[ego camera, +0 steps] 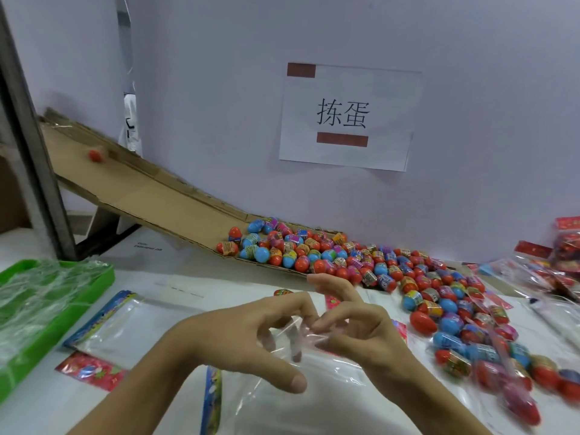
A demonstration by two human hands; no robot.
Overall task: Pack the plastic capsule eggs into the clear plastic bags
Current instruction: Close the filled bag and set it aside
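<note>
Currently working open the mouth of a clear plastic bag (314, 387), by the look of it. Left hand (251, 334) and right hand (361, 331) raised together over the white table (188, 277), fingertips meeting at the upper edge of the film. Left fingers (301, 306) curled, pinching one layer; thumb extended below, resting against the bag's face. Right fingers (323, 324) curled and clamped on the facing layer, index finger (332, 285) raised straight and free. Grip judged to serve one purpose: separating the two layers so that eggs can pass in. No egg seen inside the bag.

Capsule eggs (408, 277) heaped well beyond the fingertips, at the foot of the cardboard chute (141, 196) and spreading down the right side, none touching either hand. Pile placed within reach of the right hand, presumably for quick picking. One red egg (95, 156) high on the chute, blurred. One egg (282, 291) just behind the left knuckles, mostly hidden.

Spare empty bags (119, 321) lying flat to the left, beside a green tray (62, 309) holding more film. Filled bags (549, 268) at far right. Paper sign (345, 117) on the wall behind.
</note>
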